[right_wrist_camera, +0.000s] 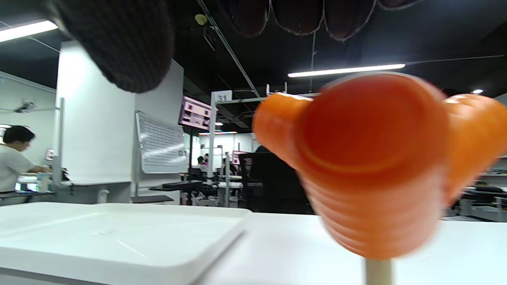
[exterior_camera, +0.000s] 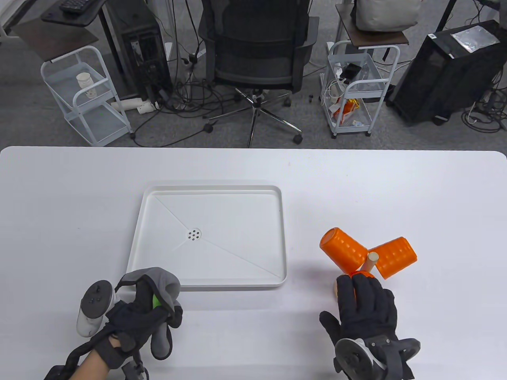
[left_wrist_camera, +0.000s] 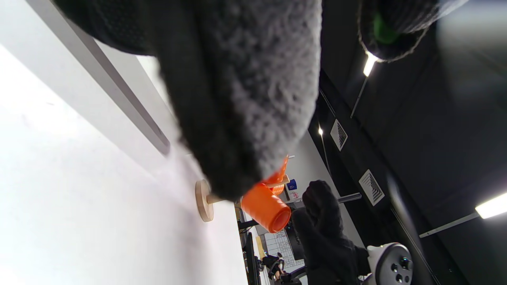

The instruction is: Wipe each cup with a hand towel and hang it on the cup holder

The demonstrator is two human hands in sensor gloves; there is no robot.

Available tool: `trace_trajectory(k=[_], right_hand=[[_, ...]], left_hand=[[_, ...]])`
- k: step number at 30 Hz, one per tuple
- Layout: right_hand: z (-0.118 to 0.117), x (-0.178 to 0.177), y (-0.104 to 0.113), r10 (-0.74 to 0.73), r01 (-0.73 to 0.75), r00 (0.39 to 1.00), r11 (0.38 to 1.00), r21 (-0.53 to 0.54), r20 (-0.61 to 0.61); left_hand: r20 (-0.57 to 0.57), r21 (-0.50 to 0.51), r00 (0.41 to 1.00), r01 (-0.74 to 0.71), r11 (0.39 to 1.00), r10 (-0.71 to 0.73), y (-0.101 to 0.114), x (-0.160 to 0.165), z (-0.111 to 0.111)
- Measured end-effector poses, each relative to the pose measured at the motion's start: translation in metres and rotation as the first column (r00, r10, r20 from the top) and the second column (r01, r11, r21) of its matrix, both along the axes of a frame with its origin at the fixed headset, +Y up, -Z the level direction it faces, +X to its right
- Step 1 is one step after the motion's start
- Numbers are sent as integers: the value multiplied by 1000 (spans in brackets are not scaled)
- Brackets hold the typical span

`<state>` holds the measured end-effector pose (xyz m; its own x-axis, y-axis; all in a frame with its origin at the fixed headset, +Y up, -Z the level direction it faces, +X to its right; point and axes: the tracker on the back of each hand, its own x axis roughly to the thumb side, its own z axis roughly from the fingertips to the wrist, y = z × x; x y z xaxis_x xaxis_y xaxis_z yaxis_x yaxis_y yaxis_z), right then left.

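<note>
- Three orange cups sit on the wooden cup holder (exterior_camera: 372, 259) near the right edge of the white counter (exterior_camera: 59, 221): one cup (exterior_camera: 342, 250) angled to the left, a second cup (exterior_camera: 396, 256) angled to the right, and a third cup (right_wrist_camera: 372, 166) on the prong facing the person.
- The right hand (exterior_camera: 366, 304) lies over that nearest cup with fingers straight and spread, touching it rather than wrapping it.
- The left hand (exterior_camera: 136, 314) hovers near the counter's front edge, fingers curled round the bunched grey hand towel (exterior_camera: 160, 285), just in front of the white tray (exterior_camera: 273, 190).
- No cup lies loose on the counter or in the tray, so the hanging looks all but complete.
- Risk, as judged here: the nearest cup may not be fully seated on its prong; a careless lift of the right hand could drag it off, or tip the light holder and spill all three cups.
</note>
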<state>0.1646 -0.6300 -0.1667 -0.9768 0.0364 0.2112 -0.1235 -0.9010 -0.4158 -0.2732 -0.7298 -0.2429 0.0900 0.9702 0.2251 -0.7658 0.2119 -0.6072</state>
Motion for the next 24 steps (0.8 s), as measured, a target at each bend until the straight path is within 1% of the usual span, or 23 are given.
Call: trace_trajectory(k=[4,6,8,10,16,21,24], right_hand=[[-6,-31,8,-60,59,992,998,-7,-108],[-13,-45,7,-80,78,986,997,-22,-149],[-23,-59,4,-67,60,983,997,-43,-173],[-34,-75,-3,-48,36,979,997,-63,-196],[-70,-111,-28,-89,49,968,984,-170,-234],[-94,-129,-49,-132,77,964,970,-229,-232],[-102,-134,-61,-162,104,960,964,-246,-228]], left_hand=[[-3,-5,1000,0,1000,0,0,0,0],[-4,-9,1000,0,1000,0,0,-1,-1],[-7,-12,1000,0,1000,0,0,-1,-1],[-11,-12,1000,-1,1000,1,0,-2,-1],[-19,-15,1000,-3,1000,3,0,-3,-2],[-25,-21,1000,4,1000,-5,0,-5,-3],[-31,-30,999,16,999,-17,-1,-5,-3]])
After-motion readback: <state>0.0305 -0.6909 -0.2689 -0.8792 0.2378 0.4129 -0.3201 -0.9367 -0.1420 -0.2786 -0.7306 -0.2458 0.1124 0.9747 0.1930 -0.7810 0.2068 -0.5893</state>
